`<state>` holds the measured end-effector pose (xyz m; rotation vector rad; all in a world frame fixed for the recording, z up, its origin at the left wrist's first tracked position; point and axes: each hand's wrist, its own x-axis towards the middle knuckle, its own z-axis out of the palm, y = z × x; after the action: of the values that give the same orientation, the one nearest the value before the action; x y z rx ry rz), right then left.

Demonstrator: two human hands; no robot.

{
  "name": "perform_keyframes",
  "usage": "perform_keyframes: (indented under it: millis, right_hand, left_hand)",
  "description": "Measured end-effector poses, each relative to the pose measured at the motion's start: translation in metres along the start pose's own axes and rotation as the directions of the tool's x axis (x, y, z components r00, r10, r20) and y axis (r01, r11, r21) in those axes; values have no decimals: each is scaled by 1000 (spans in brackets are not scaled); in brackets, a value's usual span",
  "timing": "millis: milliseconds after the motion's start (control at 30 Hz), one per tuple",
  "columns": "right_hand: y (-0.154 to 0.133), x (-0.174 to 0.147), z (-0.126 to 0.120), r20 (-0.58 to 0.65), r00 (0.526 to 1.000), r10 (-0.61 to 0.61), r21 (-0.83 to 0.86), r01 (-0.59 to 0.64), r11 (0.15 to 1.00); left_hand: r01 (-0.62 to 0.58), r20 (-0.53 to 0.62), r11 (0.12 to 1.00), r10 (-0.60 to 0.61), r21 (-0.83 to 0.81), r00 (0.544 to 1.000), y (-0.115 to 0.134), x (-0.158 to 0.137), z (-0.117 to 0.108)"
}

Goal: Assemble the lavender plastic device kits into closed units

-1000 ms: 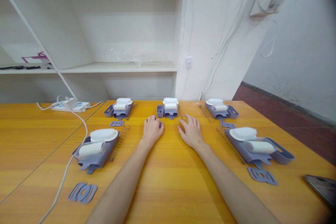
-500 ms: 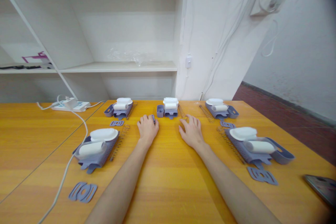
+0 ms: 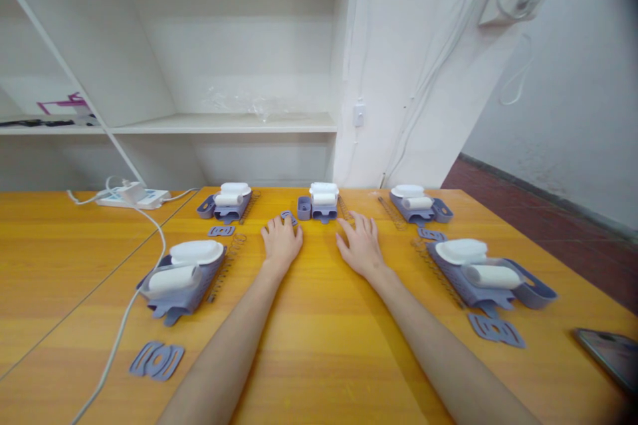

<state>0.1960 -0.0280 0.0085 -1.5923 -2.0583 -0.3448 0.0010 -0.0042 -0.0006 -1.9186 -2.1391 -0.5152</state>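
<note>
My left hand [image 3: 282, 241] rests on the wooden table with its fingers apart, just in front of a flat grey slotted plate [image 3: 288, 216]. My right hand [image 3: 359, 242] lies with spread fingers beside a thin wire spring [image 3: 343, 209]; whether the fingertips touch it I cannot tell. Between and beyond both hands sits a grey plastic holder [image 3: 324, 216] bearing a white oval piece [image 3: 323, 187] and a white roll [image 3: 323, 199]. A small grey box [image 3: 304, 208] with a hole stands at its left.
Similar grey sets stand at back left [image 3: 229, 202], back right [image 3: 416, 204], front left [image 3: 184, 279] and front right [image 3: 478, 275], with springs and slotted plates beside them. A white cable [image 3: 122, 329] runs from a power strip [image 3: 144, 198]. A phone [image 3: 608, 353] lies at the right edge.
My left hand has drawn slightly off the slotted plate, which now shows beyond the fingertips. The right hand has shifted a little to the left, and the view has tilted slightly.
</note>
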Motion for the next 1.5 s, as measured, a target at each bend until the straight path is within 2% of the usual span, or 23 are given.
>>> perform_keyframes:
  millis: [300, 567, 900, 1167, 1333, 1500]
  right_hand:
    - [-13, 22, -4, -5, 990, -142, 9, 142, 990]
    - [-20, 40, -1, 8, 989, -144, -13, 144, 989]
    - [-16, 62, 1, -44, 990, -134, -18, 133, 991]
    - [-13, 72, -7, 12, 980, -200, -31, 200, 979]
    - [-19, 58, -16, 14, 966, -259, -8, 259, 966]
    - [-31, 12, -24, 25, 926, -377, 71, 374, 925]
  left_hand:
    - [1, 7, 1000, -1, 0, 1000, 2, -2, -4]
    - [29, 36, 999, -29, -13, 999, 6, -3, -9]
    - [-3, -2, 1000, 3, -4, 1000, 5, -3, -7]
    - [8, 20, 1000, -8, -23, 1000, 5, -3, -7]
    - [17, 49, 999, -16, -28, 999, 6, -3, -10]
    - [8, 21, 1000, -7, -17, 1000, 6, -3, -9]
